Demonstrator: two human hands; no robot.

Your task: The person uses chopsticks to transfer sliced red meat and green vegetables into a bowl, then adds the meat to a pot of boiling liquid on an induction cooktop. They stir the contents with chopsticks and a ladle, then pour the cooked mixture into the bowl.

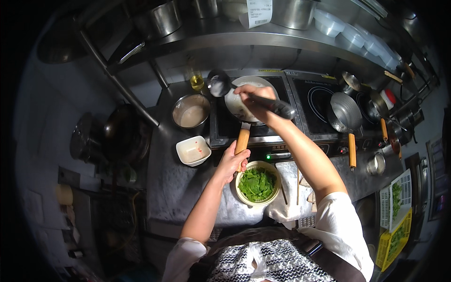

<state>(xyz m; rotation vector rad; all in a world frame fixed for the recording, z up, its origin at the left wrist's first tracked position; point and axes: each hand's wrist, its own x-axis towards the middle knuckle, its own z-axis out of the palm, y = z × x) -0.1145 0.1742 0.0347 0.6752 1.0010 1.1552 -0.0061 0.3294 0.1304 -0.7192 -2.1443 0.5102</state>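
Note:
My left hand (pixel 233 160) is closed around the wooden handle (pixel 242 140) of a saucepan (pixel 236 102) that sits on the left induction hob. Pale, whitish liquid shows in the pan, partly hidden by my right hand (pixel 259 100). That hand grips a black-handled ladle (pixel 219 83), whose dark bowl is over the pan's upper left side. Just below the pan handle stands a cream bowl (pixel 239 193) of chopped green leaves (pixel 257 184). Left of the hob are a steel bowl (pixel 173 112) of cloudy liquid and a white square dish (pixel 183 155) with small red bits.
A bottle of yellow oil (pixel 196 81) stands behind the steel bowl. On the right hob (pixel 310 123) rests a hammered saucepan (pixel 345 109). Chopsticks (pixel 297 187) lie beside the leaf bowl. A steel shelf (pixel 218 42) with pots and plastic containers (pixel 329 23) spans the back.

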